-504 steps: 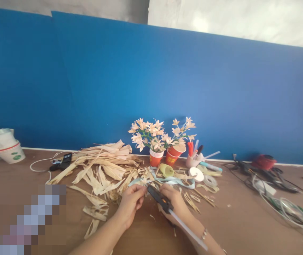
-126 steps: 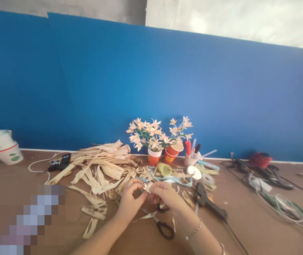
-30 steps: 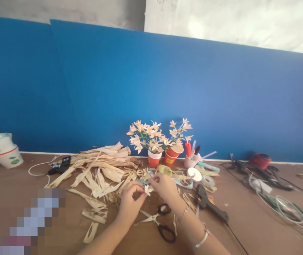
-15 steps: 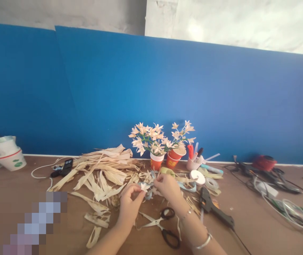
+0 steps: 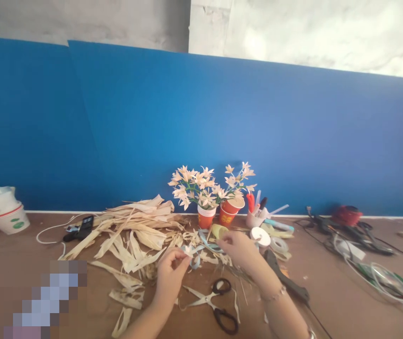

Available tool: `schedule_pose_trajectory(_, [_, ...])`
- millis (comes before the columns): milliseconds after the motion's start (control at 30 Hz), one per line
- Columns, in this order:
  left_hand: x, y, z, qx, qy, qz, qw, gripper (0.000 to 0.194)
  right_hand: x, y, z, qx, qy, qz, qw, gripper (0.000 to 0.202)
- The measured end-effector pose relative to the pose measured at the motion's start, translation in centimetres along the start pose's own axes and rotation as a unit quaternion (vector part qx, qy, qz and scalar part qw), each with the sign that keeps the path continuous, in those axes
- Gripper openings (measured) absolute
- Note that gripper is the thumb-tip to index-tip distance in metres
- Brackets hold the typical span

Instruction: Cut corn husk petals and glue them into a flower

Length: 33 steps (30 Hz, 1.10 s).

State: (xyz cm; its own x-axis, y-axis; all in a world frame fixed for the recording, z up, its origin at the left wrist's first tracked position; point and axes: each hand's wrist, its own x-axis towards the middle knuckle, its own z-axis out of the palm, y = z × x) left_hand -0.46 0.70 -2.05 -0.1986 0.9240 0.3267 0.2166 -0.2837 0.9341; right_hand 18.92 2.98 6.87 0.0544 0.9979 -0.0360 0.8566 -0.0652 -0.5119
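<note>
My left hand (image 5: 171, 273) pinches a small pale husk flower (image 5: 188, 250) between thumb and fingertips, over the middle of the table. To its right, my right hand (image 5: 240, 249) is closed, with its fingertips beside the yellow-green roll (image 5: 218, 231); what they hold, if anything, is hidden. Light blue ribbon (image 5: 206, 241) curls between the two hands among scraps of dry husk. Below the hands lie scissors (image 5: 206, 300) with black handles, blades apart. A glue gun (image 5: 286, 278) is partly covered by my right forearm.
Cups of finished flowers (image 5: 206, 217) stand at the back. A husk pile (image 5: 145, 221) spreads at left. Behind my right hand are a pen cup (image 5: 254, 219) and a white roll (image 5: 260, 236). Cables (image 5: 381, 278) tangle at right; stacked paper cups (image 5: 9, 219) stand far left.
My right hand has moved right, away from the flower and my left hand. My left hand keeps its pinch on the flower. The view has shifted slightly.
</note>
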Motion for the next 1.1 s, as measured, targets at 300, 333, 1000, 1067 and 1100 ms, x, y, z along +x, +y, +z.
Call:
schedule_pose_trajectory(300, [-0.1,0.7,0.0,0.0,-0.018,0.044,0.999,0.013,-0.7,-2.6,4.2,0.317,-0.178,-0.016,0.931,0.01])
schedule_pose_trajectory(333, [-0.2,0.6,0.0,0.003,-0.022,0.043,0.999,0.013,-0.6,-2.5,4.2,0.328,-0.172,-0.011,0.929,0.009])
schedule_pose_trajectory(1000, [-0.2,-0.1,-0.1,-0.03,-0.02,0.014,0.999,0.033,2.0,0.4,7.2,-0.075,0.163,-0.143,0.973,0.027])
schedule_pose_trajectory(1067, [-0.2,-0.2,-0.2,-0.037,-0.018,0.008,0.999,0.034,2.1,0.5,6.9,-0.076,0.172,-0.144,0.972,0.029])
schedule_pose_trajectory(1100, [-0.2,-0.2,-0.3,-0.04,-0.019,0.003,0.999,0.034,2.1,0.6,6.6,-0.071,0.176,-0.143,0.971,0.029])
